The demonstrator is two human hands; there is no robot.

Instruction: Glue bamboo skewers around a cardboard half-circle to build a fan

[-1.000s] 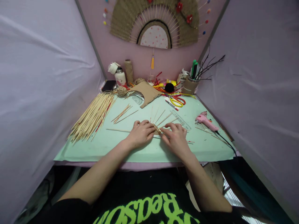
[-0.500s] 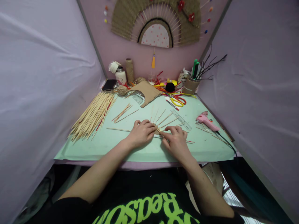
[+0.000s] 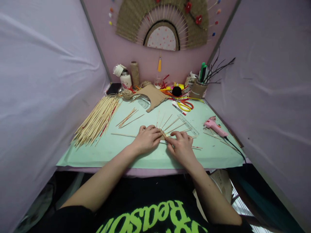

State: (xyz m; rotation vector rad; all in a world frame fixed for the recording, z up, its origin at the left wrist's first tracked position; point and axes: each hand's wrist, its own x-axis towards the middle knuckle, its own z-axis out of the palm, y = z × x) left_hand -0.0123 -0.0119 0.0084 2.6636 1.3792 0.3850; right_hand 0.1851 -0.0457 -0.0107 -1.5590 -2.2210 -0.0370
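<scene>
At the middle front of the table lies a small brown cardboard piece (image 3: pixel 162 137) with several thin wooden sticks (image 3: pixel 171 123) spreading from it like a fan. My left hand (image 3: pixel 147 139) rests over its left side, fingers together and bent, the tips pressing a short wooden stick (image 3: pixel 163 133) on the cardboard. From the right, my right hand (image 3: pixel 181 146) has its index fingertip at the stick's lower end, with the thumb below and the other fingers curled. My fingers partly cover the cardboard. A clear ruler (image 3: pixel 188 124) lies beyond the right hand.
A large bundle of sticks (image 3: pixel 96 121) lies left, with a few loose sticks (image 3: pixel 126 117) nearby. A pink glue gun (image 3: pixel 215 126) with a black cord lies right. Behind are cut cardboard (image 3: pixel 153 95), scissors (image 3: pixel 184 105), a bottle (image 3: pixel 125 79) and a holder (image 3: pixel 198 90) with twigs.
My right hand has shifted very slightly left, its fingertip still at the end of the short stick. My left hand stays in place.
</scene>
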